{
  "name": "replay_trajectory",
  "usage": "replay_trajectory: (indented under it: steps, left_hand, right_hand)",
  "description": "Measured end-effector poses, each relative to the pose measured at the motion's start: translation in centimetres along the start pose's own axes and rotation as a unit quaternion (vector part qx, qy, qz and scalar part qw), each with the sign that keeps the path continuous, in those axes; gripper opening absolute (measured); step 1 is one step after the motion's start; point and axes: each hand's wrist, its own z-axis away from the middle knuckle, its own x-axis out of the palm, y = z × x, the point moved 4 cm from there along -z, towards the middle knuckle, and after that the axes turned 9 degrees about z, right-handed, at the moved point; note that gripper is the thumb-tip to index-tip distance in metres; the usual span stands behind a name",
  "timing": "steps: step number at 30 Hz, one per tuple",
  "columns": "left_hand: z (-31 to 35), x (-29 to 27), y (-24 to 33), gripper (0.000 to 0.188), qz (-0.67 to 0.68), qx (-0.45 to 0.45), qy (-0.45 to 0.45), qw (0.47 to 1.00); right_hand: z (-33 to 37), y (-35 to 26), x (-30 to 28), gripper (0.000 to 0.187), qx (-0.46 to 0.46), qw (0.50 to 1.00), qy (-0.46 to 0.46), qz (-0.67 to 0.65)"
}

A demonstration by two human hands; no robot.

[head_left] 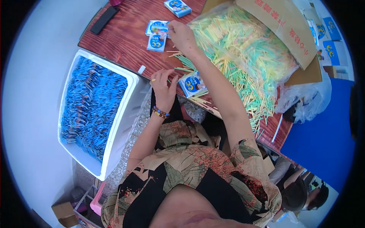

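Note:
My right hand [183, 37] reaches across the table, its fingers bent together at the edge of small blue-and-white packets [156, 41]. They seem to pinch one; the fingertips are partly hidden. My left hand [164, 88], with a ring and a bead bracelet, hovers at the table's near edge, fingers apart and nothing visible in them. Just right of it, another blue-and-white packet [191, 84] lies on loose thin sticks. A heap of green and pale yellow sticks [243, 49] spills from a clear plastic bag under my right forearm.
To the left stands a white foam box [131, 85] filled with blue packets [93, 102]. A packet stack [177, 7] and a black bar-shaped object [104, 19] lie on the far side of the red-brown table [127, 41]. A cardboard flap [283, 28] overhangs the sticks. Another person [304, 193] is at lower right.

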Motion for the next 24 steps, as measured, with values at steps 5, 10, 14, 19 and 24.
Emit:
replay_trajectory:
  steps: [5, 10, 14, 19, 24]
  left_hand:
    - [0.2, 1.5, 1.0, 0.039, -0.132, -0.021, -0.099, 0.986]
    - [-0.2, 2.8, 0.3, 0.035, -0.148, -0.013, -0.12, 0.981]
    - [-0.4, 3.2, 1.1, 0.027, -0.096, 0.054, -0.086, 0.99]
    - [-0.7, 3.0, 2.7, 0.017, -0.029, 0.144, -0.058, 0.987]
    - [-1.8, 1.2, 5.0, 0.022, 0.022, 0.196, -0.108, 0.974]
  right_hand:
    - [9.7, 0.4, -7.3, 0.024, 0.085, 0.987, -0.109, -0.088]
    - [18.2, 2.1, -8.5, 0.026, 0.153, 0.974, -0.165, 0.04]
    - [19.4, 2.6, -8.6, 0.043, 0.167, 0.983, -0.042, 0.059]
    - [19.6, 3.5, -8.6, 0.042, 0.136, 0.991, -0.006, -0.005]
    - [19.7, 3.8, -9.2, 0.035, 0.137, 0.981, 0.027, -0.131]
